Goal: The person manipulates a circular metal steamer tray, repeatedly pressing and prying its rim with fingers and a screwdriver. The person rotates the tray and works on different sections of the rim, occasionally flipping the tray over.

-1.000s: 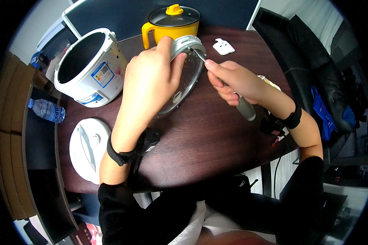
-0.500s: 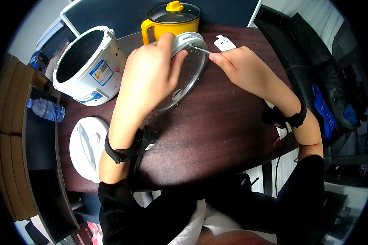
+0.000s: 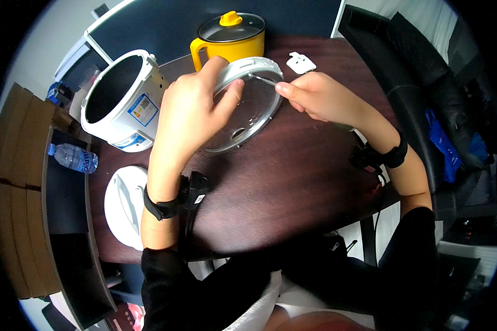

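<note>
My left hand (image 3: 190, 107) grips the rim of a round rice cooker lid (image 3: 243, 122), which is tilted up off the table and has a shiny metal inner face. In my right hand (image 3: 320, 96) is a screwdriver (image 3: 264, 80), its thin metal shaft pointing left. The tip meets the inside of the lid's upper rim; the handle is mostly hidden in my fingers. Beyond my right hand lies a small white plastic piece (image 3: 301, 63). A white rice cooker body (image 3: 149, 94), without its lid, stands left of my left hand.
A white oval cover (image 3: 119, 207) lies at the table's left edge. Behind the lid stands a yellow pot (image 3: 237, 51) with a glass lid. A water bottle (image 3: 74, 158) rests on a dark shelf at the left, near stacked cardboard (image 3: 16, 220). At right is a black sofa (image 3: 392, 66).
The whole view has shifted slightly, with the left-hand objects now lower and further right. Both hands keep their hold, and the screwdriver tip stays at the lid's rim.
</note>
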{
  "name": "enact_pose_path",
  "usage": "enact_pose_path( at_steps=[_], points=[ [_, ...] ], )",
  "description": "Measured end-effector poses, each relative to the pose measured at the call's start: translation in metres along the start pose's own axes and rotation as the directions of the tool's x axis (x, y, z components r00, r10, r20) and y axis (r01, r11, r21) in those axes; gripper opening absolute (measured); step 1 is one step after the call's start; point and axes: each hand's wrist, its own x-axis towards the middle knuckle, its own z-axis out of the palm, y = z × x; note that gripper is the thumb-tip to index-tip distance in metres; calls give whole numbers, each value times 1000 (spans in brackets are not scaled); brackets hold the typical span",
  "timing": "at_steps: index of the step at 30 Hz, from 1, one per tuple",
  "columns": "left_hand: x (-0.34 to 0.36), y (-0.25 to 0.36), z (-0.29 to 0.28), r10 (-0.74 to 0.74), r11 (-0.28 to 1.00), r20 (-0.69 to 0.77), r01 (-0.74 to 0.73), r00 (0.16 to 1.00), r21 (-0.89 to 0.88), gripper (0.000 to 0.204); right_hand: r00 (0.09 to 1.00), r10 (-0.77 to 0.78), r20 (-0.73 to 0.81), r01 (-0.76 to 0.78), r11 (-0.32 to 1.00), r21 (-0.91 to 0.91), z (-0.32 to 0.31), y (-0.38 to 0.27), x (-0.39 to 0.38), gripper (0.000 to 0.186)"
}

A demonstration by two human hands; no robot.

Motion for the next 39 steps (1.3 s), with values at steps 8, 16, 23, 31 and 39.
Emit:
enact_pose_path(
  at_steps=[8, 16, 23, 31, 39],
  points=[
    [4, -3, 4, -116, 990, -46, 119, 992, 71, 42, 938, -150, -313, 160, 987, 9, -11, 4, 13, 41],
    [7, -10, 14, -77, 996, -110, 80, 991, 26, 43, 942, -195, -271, 208, 978, 18, -5, 16, 32, 40],
    [7, -15, 10, -102, 995, -56, 103, 993, 17, 40, 996, -77, 53, 77, 997, -9, -19, 27, 36, 47],
    [9, -15, 3, -230, 970, 13, 229, 973, 84, 41, 990, -77, 119, 85, 994, -67, -13, 43, 46, 39],
    [3, -27, -1, -150, 967, -20, 142, 988, -211, 39, 961, -261, -88, 252, 962, -102, -13, 41, 51, 34]
  ],
)
